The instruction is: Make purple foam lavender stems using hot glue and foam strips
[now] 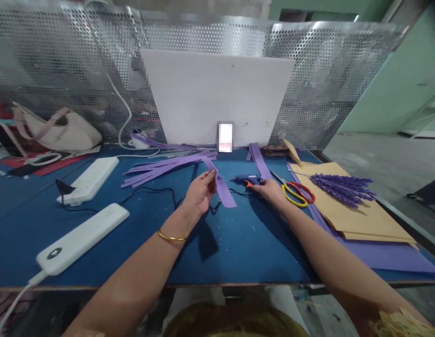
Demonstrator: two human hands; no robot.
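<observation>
"Where is the purple strip (227, 197)?"

"At the centre of the frame, pinched between the thumb and fingers of the left hand (201, 191). One broad end hangs toward the lower right of the grip; the other part rises toward the upper left, by a bundle of purple strips (157, 169). Whether it joins that bundle or only overlaps it cannot be told."

"And the right hand (271, 191)?"

"Just right of centre, wrapped around a blue glue gun (246, 178) with an orange trigger. The nozzle points left, toward the strip, with a gap between them."

"What lies near that hand?"

"Scissors (298, 193) with one yellow and one red handle, blades toward the upper left. Farther toward the right edge, a bunch of purple lavender-like stems (343, 187) rests on tan paper sheets (372, 222), with purple sheets (389, 257) underneath."

"The rest of the blue table (245, 255)?"

"At the left of the frame, a white power strip (92, 180) with a black plug; below it, a white oblong device (84, 239) with a round dark spot. At upper centre, a lit phone (225, 138) stands before a white board (220, 96). A pale handbag (62, 130) sits at upper left."
</observation>
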